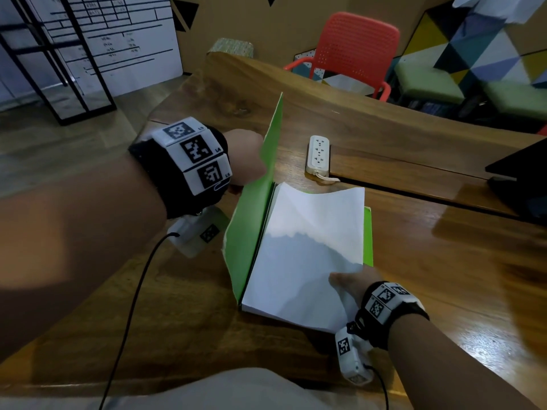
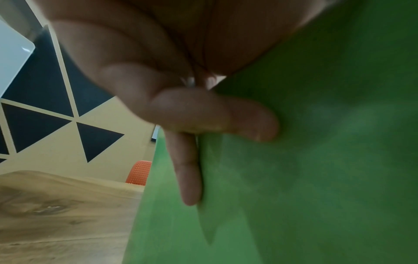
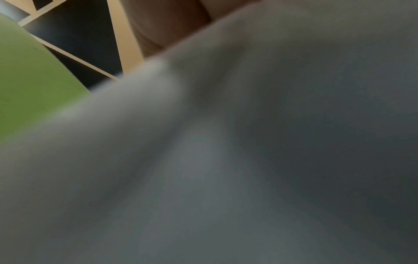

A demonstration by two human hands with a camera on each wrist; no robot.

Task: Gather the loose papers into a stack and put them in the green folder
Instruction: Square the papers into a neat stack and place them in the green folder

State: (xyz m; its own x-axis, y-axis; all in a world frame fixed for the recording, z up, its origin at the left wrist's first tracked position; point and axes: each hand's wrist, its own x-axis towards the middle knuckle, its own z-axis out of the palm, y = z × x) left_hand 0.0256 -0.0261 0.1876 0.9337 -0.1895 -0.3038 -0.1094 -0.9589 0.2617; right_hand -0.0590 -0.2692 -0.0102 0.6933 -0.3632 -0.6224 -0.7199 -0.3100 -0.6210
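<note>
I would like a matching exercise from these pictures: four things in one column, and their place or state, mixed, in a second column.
1. green folder
2. stack of papers
3. power strip
4. red chair

a. behind the table
b. lying on the folder's lower flap
c. cover held up by the left hand
d. on the table, beyond the folder

Pairs: 1-c, 2-b, 3-d, 4-a

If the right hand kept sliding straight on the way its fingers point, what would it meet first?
Probably the raised green folder cover, past the white paper stack that the right hand already grips at its near corner. Its fingers point left across the sheets, though depth is unclear.
</note>
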